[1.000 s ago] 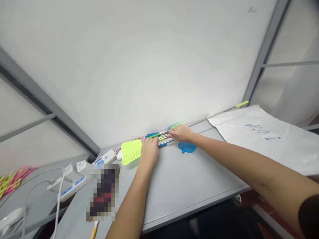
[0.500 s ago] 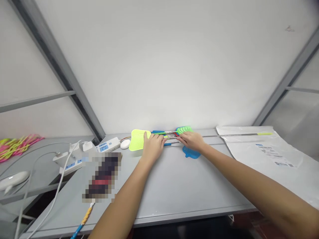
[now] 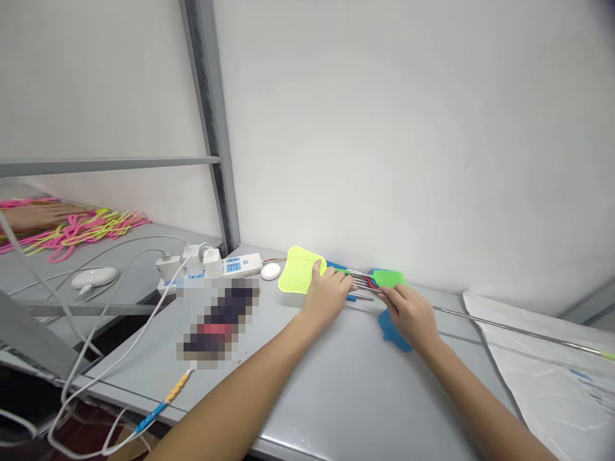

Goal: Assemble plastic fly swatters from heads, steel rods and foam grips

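Several fly swatters with thin metal rods lie in a loose bundle along the wall. My left hand (image 3: 329, 291) is closed over their rods and grips, beside the yellow swatter head (image 3: 298, 272). My right hand (image 3: 414, 314) has its fingers closed on the rods, just below the green swatter head (image 3: 388, 278). Under the right hand, a blue swatter head (image 3: 394, 331) lies on the table. A long metal rod (image 3: 509, 331) with a yellow-green end stretches out to the right. Which rods each hand grips is partly hidden.
To the left stand a power strip (image 3: 243, 264) with plugs and cables, a round white object (image 3: 270, 271) and a blurred-out device (image 3: 223, 320). A white plastic mailer (image 3: 533, 365) covers the right side. Another person's hand (image 3: 43, 214) rests on pink and yellow cords (image 3: 103, 230).
The view has turned to the left, bringing another person's hand into sight. Both my hands stay at the swatter bundle, with the right hand's fingers now more bent around the rods.
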`<state>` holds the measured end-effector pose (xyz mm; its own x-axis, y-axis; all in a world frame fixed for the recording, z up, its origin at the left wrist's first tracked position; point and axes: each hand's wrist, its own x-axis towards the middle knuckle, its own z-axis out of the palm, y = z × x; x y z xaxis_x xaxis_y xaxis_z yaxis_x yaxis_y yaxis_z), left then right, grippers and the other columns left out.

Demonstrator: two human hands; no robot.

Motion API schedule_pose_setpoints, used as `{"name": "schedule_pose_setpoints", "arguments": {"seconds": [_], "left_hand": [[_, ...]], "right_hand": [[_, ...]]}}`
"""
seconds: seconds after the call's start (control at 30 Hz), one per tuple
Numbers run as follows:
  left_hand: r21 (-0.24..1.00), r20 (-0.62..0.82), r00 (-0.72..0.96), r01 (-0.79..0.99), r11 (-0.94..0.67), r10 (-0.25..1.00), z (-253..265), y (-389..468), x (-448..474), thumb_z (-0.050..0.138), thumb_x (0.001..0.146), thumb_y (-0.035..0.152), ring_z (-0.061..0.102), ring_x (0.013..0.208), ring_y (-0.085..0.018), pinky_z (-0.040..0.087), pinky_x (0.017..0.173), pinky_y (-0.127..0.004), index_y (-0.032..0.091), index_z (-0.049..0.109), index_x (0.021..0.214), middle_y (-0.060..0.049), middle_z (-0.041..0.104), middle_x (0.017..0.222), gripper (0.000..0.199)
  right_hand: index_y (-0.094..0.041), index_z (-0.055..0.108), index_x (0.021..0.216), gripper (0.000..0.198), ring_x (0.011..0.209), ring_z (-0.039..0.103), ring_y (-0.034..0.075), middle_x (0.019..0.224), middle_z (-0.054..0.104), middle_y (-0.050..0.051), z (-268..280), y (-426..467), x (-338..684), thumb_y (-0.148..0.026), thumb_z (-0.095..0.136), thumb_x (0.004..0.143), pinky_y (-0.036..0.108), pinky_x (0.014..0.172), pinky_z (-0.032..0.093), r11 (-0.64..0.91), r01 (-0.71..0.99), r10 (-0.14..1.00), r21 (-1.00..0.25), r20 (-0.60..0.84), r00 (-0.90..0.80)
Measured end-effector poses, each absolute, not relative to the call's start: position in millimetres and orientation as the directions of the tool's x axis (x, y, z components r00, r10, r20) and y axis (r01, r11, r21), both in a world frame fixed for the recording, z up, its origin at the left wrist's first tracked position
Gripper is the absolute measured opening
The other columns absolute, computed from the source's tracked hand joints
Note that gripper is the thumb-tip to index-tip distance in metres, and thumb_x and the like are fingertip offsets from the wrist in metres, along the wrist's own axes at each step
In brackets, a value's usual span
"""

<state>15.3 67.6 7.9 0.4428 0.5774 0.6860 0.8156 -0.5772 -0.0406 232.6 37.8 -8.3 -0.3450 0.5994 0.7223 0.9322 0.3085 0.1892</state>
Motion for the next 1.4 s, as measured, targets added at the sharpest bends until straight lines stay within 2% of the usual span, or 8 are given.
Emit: {"name": "schedule_pose_setpoints", "arguments": {"seconds": [0.2, 0.4, 0.6, 0.73, 0.83, 1.0, 1.2, 1.4], "left_hand": [[-0.077, 0.680, 0.498, 0.778, -0.624, 0.538, 15.5, 62.7, 16.6, 0.047, 0.092, 0.035, 0.055, 0.087, -0.019, 0.019, 0.106, -0.056, 0.022, 0.061, 0.081, -0.001, 0.065, 0.077, 0.022], [-0.070, 0.660, 0.525, 0.755, -0.652, 0.537, 21.8, 68.0, 11.1, 0.048, 0.092, 0.027, 0.050, 0.114, -0.023, 0.007, 0.110, -0.062, 0.023, 0.063, 0.090, -0.005, 0.066, 0.109, 0.016], [-0.094, 0.618, 0.511, 0.802, -0.589, 0.598, 25.9, 74.7, 3.2, 0.047, 0.091, 0.025, 0.035, 0.132, -0.031, 0.011, 0.108, -0.067, 0.022, 0.063, 0.084, -0.005, 0.049, 0.139, 0.018], [-0.063, 0.618, 0.449, 0.846, -0.529, 0.645, 27.5, 76.5, 0.6, 0.050, 0.089, 0.031, 0.028, 0.136, -0.035, 0.014, 0.107, -0.068, 0.024, 0.065, 0.099, -0.008, 0.037, 0.148, 0.019], [-0.072, 0.596, 0.470, 0.839, -0.539, 0.651, 25.1, 75.6, 4.2, 0.047, 0.091, 0.037, 0.030, 0.135, -0.035, 0.015, 0.106, -0.069, 0.026, 0.063, 0.106, -0.008, 0.039, 0.147, 0.025], [-0.132, 0.585, 0.530, 0.809, -0.573, 0.613, 16.5, 75.0, 12.6, 0.047, 0.091, 0.025, 0.037, 0.132, -0.032, 0.009, 0.107, -0.070, 0.023, 0.064, 0.089, -0.005, 0.047, 0.142, 0.016], [-0.149, 0.573, 0.592, 0.755, -0.638, 0.566, 11.0, 74.7, 9.5, 0.049, 0.083, 0.005, 0.042, 0.128, -0.029, 0.000, 0.107, -0.070, 0.024, 0.061, 0.086, -0.001, 0.065, 0.119, 0.023], [-0.172, 0.580, 0.675, 0.650, -0.741, 0.457, 3.2, 59.4, 31.9, 0.050, 0.087, 0.014, 0.046, 0.124, -0.025, -0.005, 0.110, -0.066, 0.024, 0.061, 0.086, -0.001, 0.070, 0.101, 0.015]], "right_hand": [[-0.022, 0.067, 0.094, 0.018, 0.061, 0.046, 0.012, 0.067, 0.055, 0.000, -16.1, 36.9, 247.9, -0.031, 0.051, 0.093, 0.026, 0.058, 0.028, 0.381, 0.910, 0.558, 0.162, 0.745, -0.366], [-0.022, 0.066, 0.092, 0.019, 0.063, 0.047, 0.012, 0.068, 0.056, 0.000, -14.3, 37.2, 255.2, -0.032, 0.050, 0.094, 0.026, 0.058, 0.028, 0.371, 0.924, 0.613, 0.090, 0.724, -0.317], [-0.020, 0.066, 0.089, 0.021, 0.065, 0.048, 0.013, 0.074, 0.060, 0.002, -9.5, 31.6, 270.1, -0.031, 0.049, 0.094, 0.027, 0.063, 0.031, 0.400, 0.916, 0.634, 0.019, 0.717, -0.292], [-0.019, 0.066, 0.090, 0.019, 0.066, 0.048, 0.013, 0.077, 0.061, 0.003, -10.4, 28.7, 271.5, -0.029, 0.050, 0.094, 0.028, 0.064, 0.031, 0.399, 0.917, 0.641, -0.022, 0.722, -0.262], [-0.019, 0.065, 0.089, 0.019, 0.068, 0.049, 0.014, 0.075, 0.061, 0.003, -12.2, 28.0, 265.6, -0.028, 0.049, 0.094, 0.028, 0.064, 0.032, 0.405, 0.913, 0.659, -0.054, 0.710, -0.250], [-0.019, 0.064, 0.091, 0.018, 0.068, 0.048, 0.014, 0.074, 0.059, 0.003, -15.0, 29.3, 260.1, -0.028, 0.049, 0.094, 0.027, 0.063, 0.032, 0.419, 0.904, 0.678, -0.090, 0.693, -0.245], [-0.019, 0.064, 0.087, 0.017, 0.068, 0.050, 0.013, 0.073, 0.059, 0.002, -13.2, 22.8, 252.7, -0.026, 0.050, 0.094, 0.026, 0.061, 0.032, 0.422, 0.906, 0.642, -0.028, 0.715, -0.277], [-0.019, 0.063, 0.078, 0.024, 0.061, 0.046, 0.011, 0.065, 0.055, 0.000, -7.8, 15.8, 226.3, -0.027, 0.048, 0.095, 0.026, 0.056, 0.027, 0.440, 0.895, 0.618, 0.069, 0.700, -0.358]]}}
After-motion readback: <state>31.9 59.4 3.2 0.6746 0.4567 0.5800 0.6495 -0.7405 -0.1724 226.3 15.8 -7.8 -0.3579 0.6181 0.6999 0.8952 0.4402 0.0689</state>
